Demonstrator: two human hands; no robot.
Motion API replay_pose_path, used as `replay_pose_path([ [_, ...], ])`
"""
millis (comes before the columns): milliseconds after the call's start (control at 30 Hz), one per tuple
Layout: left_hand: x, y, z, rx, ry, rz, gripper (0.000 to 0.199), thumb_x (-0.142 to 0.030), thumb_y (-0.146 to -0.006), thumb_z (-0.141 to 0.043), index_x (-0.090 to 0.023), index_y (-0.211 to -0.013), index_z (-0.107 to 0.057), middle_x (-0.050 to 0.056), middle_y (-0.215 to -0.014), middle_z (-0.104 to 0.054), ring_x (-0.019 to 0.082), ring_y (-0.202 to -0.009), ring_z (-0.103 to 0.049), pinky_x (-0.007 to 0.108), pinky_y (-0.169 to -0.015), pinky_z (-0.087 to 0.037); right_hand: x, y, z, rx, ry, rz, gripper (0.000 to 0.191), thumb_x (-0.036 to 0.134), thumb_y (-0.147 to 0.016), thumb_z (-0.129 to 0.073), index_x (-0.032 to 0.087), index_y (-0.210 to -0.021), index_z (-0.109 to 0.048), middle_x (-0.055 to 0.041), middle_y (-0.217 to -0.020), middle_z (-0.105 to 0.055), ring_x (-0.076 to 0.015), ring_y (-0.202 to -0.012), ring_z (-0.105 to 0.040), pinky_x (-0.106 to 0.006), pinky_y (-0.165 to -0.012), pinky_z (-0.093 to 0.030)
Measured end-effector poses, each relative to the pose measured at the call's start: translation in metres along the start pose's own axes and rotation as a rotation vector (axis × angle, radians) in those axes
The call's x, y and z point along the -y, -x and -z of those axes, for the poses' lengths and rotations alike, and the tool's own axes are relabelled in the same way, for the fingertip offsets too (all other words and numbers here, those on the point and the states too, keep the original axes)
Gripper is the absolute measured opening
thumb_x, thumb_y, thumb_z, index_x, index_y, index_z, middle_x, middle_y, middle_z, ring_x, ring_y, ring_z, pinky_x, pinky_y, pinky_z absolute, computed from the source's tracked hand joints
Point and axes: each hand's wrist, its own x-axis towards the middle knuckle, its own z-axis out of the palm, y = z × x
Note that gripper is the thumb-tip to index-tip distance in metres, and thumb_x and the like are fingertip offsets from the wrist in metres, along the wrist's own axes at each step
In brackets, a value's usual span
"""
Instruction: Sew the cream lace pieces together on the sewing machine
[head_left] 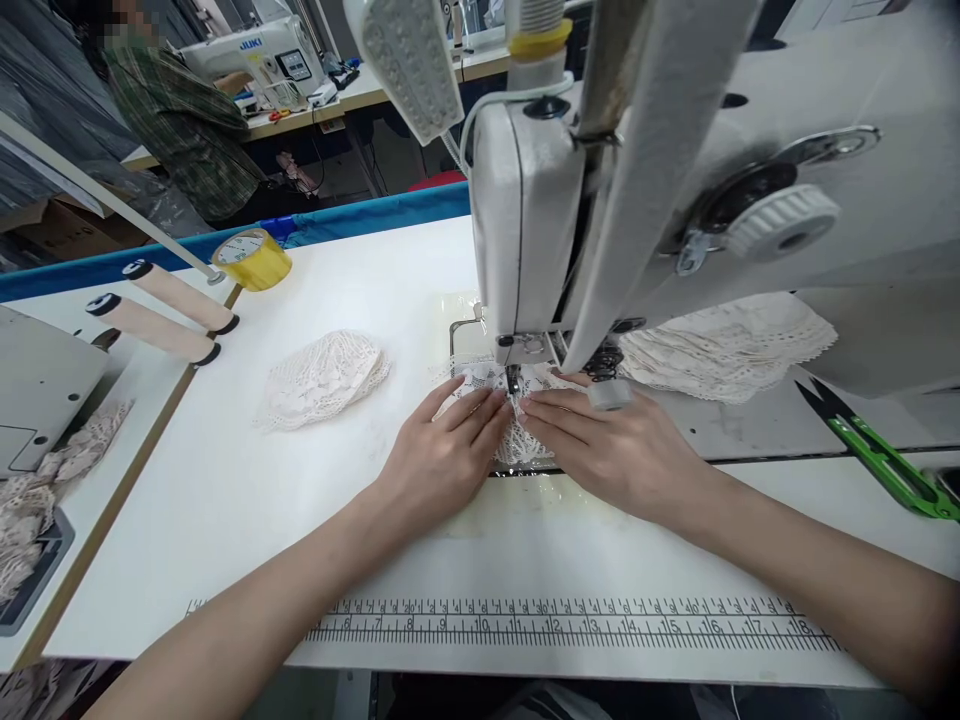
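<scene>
A white lace piece [519,445] lies under the presser foot [513,380] of the sewing machine [525,220]. My left hand [446,445] rests on the lace's left side, its fingers stretched out close to the foot. From the right, my right hand [619,445] lies flat on the same lace with its fingers extended toward the needle area. Both hands press the lace down without gripping it. Part of the lace is hidden beneath the fingers and the machine head.
Lace pieces lie left [326,380] and stacked right [724,345]. Green snips [877,450] are at far right. Yellow tape [252,260] and two thread cones [154,328] stand back left. A ruler scale [555,625] lines the front edge. A person [176,120] is behind.
</scene>
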Motion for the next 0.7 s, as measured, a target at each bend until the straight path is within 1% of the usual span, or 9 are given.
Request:
replay_pose_path([
  [133, 0.001, -0.001, 0.0, -0.005, -0.013, 0.019, 0.033, -0.012, -0.091, -0.05, -0.009, -0.122, -0.062, 0.012, -0.122, -0.068, 0.023, -0.115, -0.063, 0.048, -0.109, -0.043, 0.0, -0.001, -0.001, 0.005, 0.002, -0.004, 0.027, 0.001, -0.087, -0.052, 0.013, -0.102, -0.071, -0.0058, -0.099, -0.075, -0.0195, -0.091, -0.07, -0.041, -0.095, -0.051],
  [200, -0.001, -0.001, 0.002, -0.017, -0.028, 0.006, 0.032, -0.015, -0.092, -0.05, -0.009, -0.121, -0.062, 0.011, -0.12, -0.068, 0.023, -0.114, -0.064, 0.049, -0.108, -0.043, 0.0, -0.001, -0.001, 0.005, 0.005, 0.007, 0.026, 0.001, -0.087, -0.052, 0.011, -0.102, -0.071, -0.0069, -0.099, -0.075, -0.0196, -0.09, -0.07, -0.041, -0.095, -0.05],
  [333, -0.008, 0.003, 0.006, -0.052, -0.019, -0.045, 0.029, -0.015, -0.093, -0.053, -0.01, -0.119, -0.064, 0.01, -0.116, -0.071, 0.021, -0.108, -0.067, 0.044, -0.106, -0.047, 0.004, 0.0, 0.004, -0.015, 0.025, 0.028, 0.025, 0.002, -0.087, -0.054, 0.011, -0.103, -0.071, -0.0085, -0.102, -0.074, -0.0176, -0.088, -0.069, -0.04, -0.099, -0.047],
  [433, -0.011, 0.005, 0.008, -0.049, -0.019, -0.04, 0.027, -0.014, -0.092, -0.053, -0.009, -0.116, -0.064, 0.01, -0.115, -0.071, 0.021, -0.107, -0.068, 0.044, -0.104, -0.048, 0.005, 0.001, 0.005, -0.013, 0.034, 0.023, 0.024, 0.003, -0.089, -0.054, 0.011, -0.104, -0.071, -0.0082, -0.1, -0.075, -0.0171, -0.087, -0.069, -0.04, -0.099, -0.047],
  [533, -0.009, 0.004, 0.006, -0.046, -0.008, -0.031, 0.027, -0.014, -0.093, -0.051, -0.01, -0.116, -0.065, 0.01, -0.114, -0.071, 0.021, -0.107, -0.068, 0.047, -0.104, -0.048, 0.004, 0.0, 0.003, 0.008, 0.03, 0.013, 0.025, 0.003, -0.089, -0.053, 0.012, -0.104, -0.071, -0.0075, -0.096, -0.075, -0.0181, -0.089, -0.069, -0.041, -0.099, -0.048],
  [700, -0.003, -0.001, 0.002, -0.068, -0.006, -0.007, 0.026, -0.014, -0.093, -0.052, -0.011, -0.115, -0.066, 0.01, -0.113, -0.072, 0.02, -0.105, -0.069, 0.047, -0.106, -0.045, 0.001, -0.001, 0.0, 0.047, 0.057, -0.022, 0.029, 0.001, -0.088, -0.05, 0.011, -0.106, -0.071, -0.0079, -0.098, -0.075, -0.0192, -0.092, -0.069, -0.041, -0.099, -0.047],
])
